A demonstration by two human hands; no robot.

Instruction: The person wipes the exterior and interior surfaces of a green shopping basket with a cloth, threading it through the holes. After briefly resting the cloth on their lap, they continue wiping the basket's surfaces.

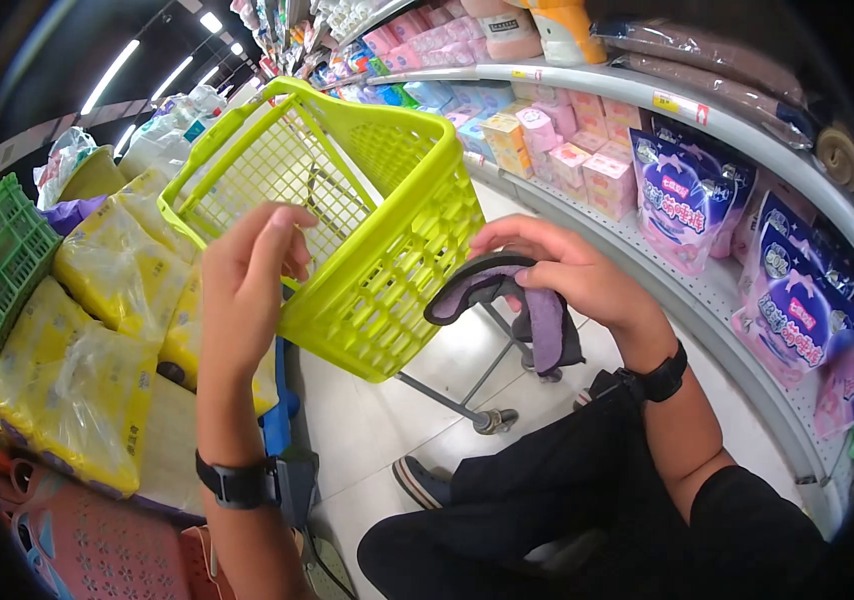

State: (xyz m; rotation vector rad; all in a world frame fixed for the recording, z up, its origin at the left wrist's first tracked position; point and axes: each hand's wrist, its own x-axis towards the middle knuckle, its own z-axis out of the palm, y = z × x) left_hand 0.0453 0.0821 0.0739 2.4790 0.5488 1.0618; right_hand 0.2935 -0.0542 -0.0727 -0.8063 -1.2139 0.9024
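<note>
My right hand is closed on a piece of purple-grey cloth with black edging, which hangs folded below my fingers. Its exact kind cannot be made out. Loosely curled and holding nothing visible, my left hand overlaps the near left side of a lime-green shopping cart in this view. The cart stands right in front of me on metal legs with casters, with its basket open at the top. Dark straps with devices sit on both my wrists.
On the right, curved shelves carry pink boxes and purple-blue packages. At left are yellow plastic-wrapped packs, a green basket and pink perforated baskets. Pale floor tiles run between.
</note>
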